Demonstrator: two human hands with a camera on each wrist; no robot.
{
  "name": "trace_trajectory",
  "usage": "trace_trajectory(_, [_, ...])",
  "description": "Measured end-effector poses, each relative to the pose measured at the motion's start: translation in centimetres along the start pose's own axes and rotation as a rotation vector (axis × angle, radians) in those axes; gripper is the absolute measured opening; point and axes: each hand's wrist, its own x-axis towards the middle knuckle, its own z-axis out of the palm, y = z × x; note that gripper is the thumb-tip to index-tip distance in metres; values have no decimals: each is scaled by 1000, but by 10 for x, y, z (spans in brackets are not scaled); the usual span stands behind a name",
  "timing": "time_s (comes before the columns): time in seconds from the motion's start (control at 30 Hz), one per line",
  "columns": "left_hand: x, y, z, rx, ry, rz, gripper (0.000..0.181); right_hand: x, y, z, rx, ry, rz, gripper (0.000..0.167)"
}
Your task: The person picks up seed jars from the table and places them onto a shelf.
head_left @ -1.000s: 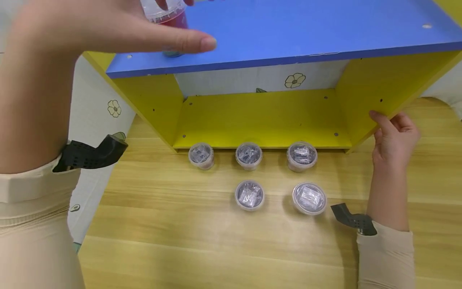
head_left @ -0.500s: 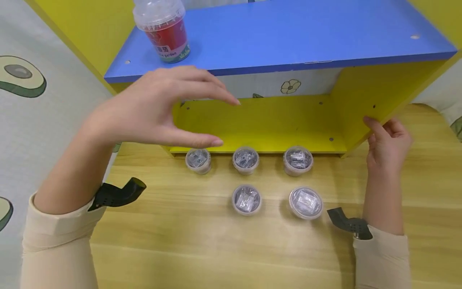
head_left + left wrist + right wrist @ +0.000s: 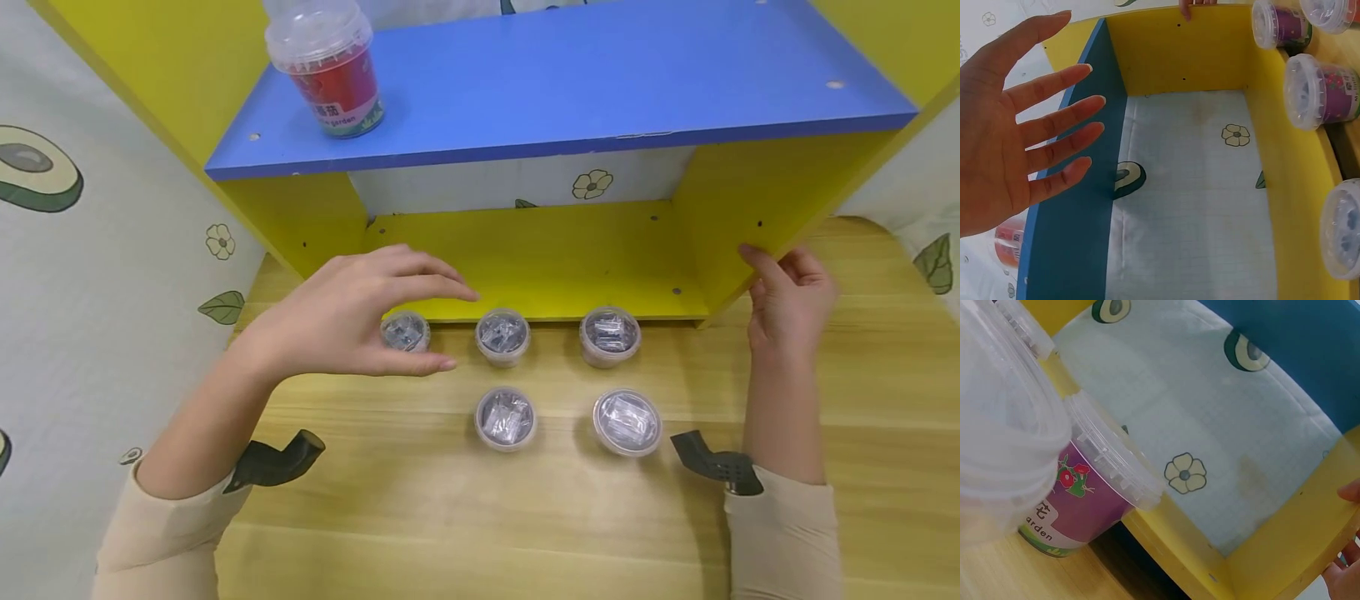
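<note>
My left hand (image 3: pixel 352 317) (image 3: pixel 1022 137) hangs with thumb and fingers spread, holding nothing. Beside it in the head view is the leftmost lidded cup (image 3: pixel 407 330), partly hidden by the hand; contact cannot be told. My right hand (image 3: pixel 795 300) (image 3: pixel 1349 565) grips the front edge of the shelf's right yellow side panel (image 3: pixel 780 192), thumb on the inner face. A red-labelled cup with a clear domed lid (image 3: pixel 341 92) (image 3: pixel 1009 242) stands at the left end of the blue board (image 3: pixel 570 75).
Several lidded cups stand on the wooden surface (image 3: pixel 465 500) before the yellow bottom board (image 3: pixel 540 258): two more in the back row (image 3: pixel 502 333) (image 3: pixel 610 333), two in front (image 3: pixel 506 417) (image 3: pixel 627 421). In the right wrist view, one has a purple label (image 3: pixel 1094 500).
My left hand has come down from the red-labelled cup on the blue board to beside the leftmost lower cup. My right hand keeps its grip on the panel. The view has shifted slightly.
</note>
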Motion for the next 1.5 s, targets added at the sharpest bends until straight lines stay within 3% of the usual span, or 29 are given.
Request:
trace_trajectory(0.27, [-5, -3, 15, -38, -29, -26, 53, 2, -1, 0, -16, 3, 3, 35])
trace_trajectory(0.53, [-2, 3, 38, -48, -129, -15, 55, 1, -2, 1, -24, 2, 2, 36])
trace_trajectory(0.77, [6, 12, 63, -69, -260, -39, 58, -1, -3, 0, -54, 12, 10, 34])
trace_trajectory(1.0, [12, 18, 82, -57, -315, -37, 61, -2, -1, 1, -52, 5, -8, 31])
trace_trajectory(1.37, [18, 27, 118, -24, -455, -102, 59, -1, -2, 1, -52, 4, -6, 31])
trace_trajectory(1.5, [18, 27, 125, -9, -463, -109, 59, -2, -1, 0, -49, 4, -8, 32])
